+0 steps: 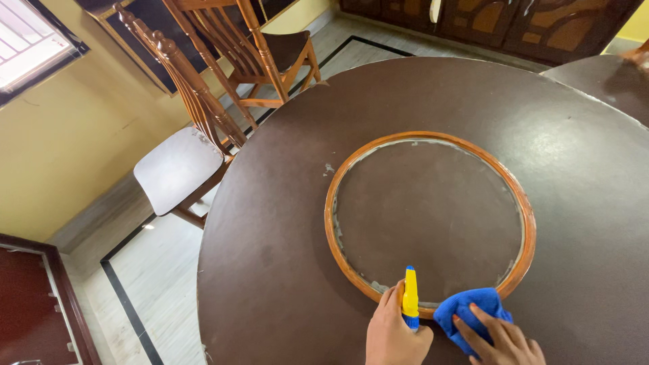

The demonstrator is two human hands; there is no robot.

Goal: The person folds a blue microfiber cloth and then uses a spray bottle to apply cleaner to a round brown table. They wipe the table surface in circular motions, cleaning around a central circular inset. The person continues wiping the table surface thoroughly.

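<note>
Left hand [394, 332] is wrapped around a yellow spray bottle [410, 296] at the orange ring [351, 270]; just beside it, right hand [500, 338] presses flat fingers on a blue cloth [470, 309] on the tabletop [270, 270]

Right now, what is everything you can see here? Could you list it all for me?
table: one, dark brown, round, fills most of the view
ring: one, orange-brown wood, set in the table's middle
spray bottle: one, yellow and blue, near edge, by the ring
cloth: one, blue, on the table at the ring's near edge
chairs: two, brown wood, left of the table
left hand: holds the spray bottle
right hand: presses on the cloth
</note>
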